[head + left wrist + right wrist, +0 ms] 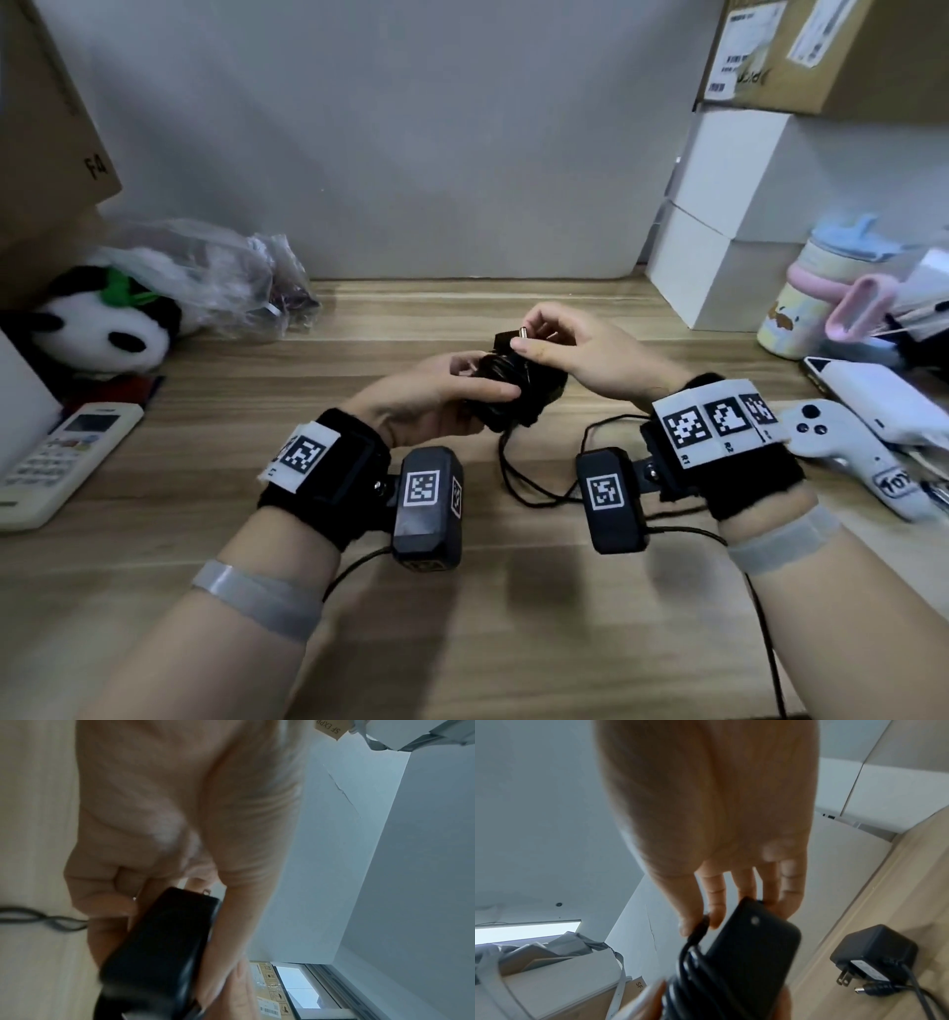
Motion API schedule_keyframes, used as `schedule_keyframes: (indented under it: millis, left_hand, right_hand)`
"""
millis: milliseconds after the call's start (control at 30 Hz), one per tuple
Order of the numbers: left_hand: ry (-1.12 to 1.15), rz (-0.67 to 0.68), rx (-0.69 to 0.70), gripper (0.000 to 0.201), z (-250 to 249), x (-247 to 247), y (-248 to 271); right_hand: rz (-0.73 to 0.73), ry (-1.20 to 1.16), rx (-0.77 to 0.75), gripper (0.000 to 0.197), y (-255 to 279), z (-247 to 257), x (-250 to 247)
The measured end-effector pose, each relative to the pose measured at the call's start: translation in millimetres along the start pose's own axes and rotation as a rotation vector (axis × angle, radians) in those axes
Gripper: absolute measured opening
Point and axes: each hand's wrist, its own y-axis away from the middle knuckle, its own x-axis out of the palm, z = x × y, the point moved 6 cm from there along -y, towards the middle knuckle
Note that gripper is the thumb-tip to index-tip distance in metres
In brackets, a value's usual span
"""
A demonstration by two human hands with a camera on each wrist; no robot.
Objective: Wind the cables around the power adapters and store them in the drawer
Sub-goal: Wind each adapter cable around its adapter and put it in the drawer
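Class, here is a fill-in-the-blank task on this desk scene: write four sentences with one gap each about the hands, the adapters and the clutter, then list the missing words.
1. The left hand grips the black power adapter with its cable wound ____ it.
2. The right hand pinches the cable's metal-tipped ____.
3. A second adapter lies on the ____ with its cable unwound.
4. The plush toy at the far left is a ____.

Missing words: around; plug; desk; panda

matt wood-grain table [513,642], seemingly smooth black plastic adapter [752,953].
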Motion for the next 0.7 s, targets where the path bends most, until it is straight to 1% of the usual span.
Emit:
schedule_keyframes:
  millis: [100,167,233,267,333,400,467,533,633,700]
  left_hand:
    - [0.061,-0.076,-0.002,0.026,-3.0,12.2,15.7]
    - [0.090,-0.082,-0.013,0.020,-2.0,27.6,25.9]
    - [0.118,-0.075,-0.032,0.025,2.9,43.5,33.5]
    - [0.135,-0.068,-0.045,0.030,6.0,53.5,37.9]
    - [0.174,-0.021,-0.066,0.041,11.1,75.8,46.5]
    - [0.207,0.035,-0.079,0.048,14.6,97.6,52.7]
    - [0.233,0.051,-0.089,0.050,19.4,118.6,57.0]
    - [0.246,0.063,-0.092,0.040,25.7,141.3,59.5]
    - [0.237,0.089,-0.103,0.026,35.8,176.0,60.5]
    - [0.223,0.090,-0.113,0.031,45.4,199.1,58.3]
  right_hand:
    - [-0.105,-0.029,0.024,0.012,19.7,1.2,-9.1]
    - [-0.204,-0.094,0.082,0.016,37.0,-1.6,-14.3]
    - [-0.259,-0.116,0.147,0.021,54.0,-4.9,-17.9]
    - [-0.253,-0.114,0.181,0.022,64.6,-5.8,-18.4]
    - [-0.184,-0.131,0.260,0.031,87.5,-7.0,-17.6]
    - [-0.127,-0.149,0.294,0.038,111.5,-7.2,-19.9]
    - [-0.171,-0.168,0.279,0.036,138.3,-10.6,-29.0]
    - [-0.248,-0.209,0.279,0.034,165.1,-18.8,-40.1]
    - [-0.270,-0.261,0.292,0.018,203.3,-32.0,-51.4]
    - [-0.307,-0.323,0.305,0.015,232.5,-42.0,-61.3]
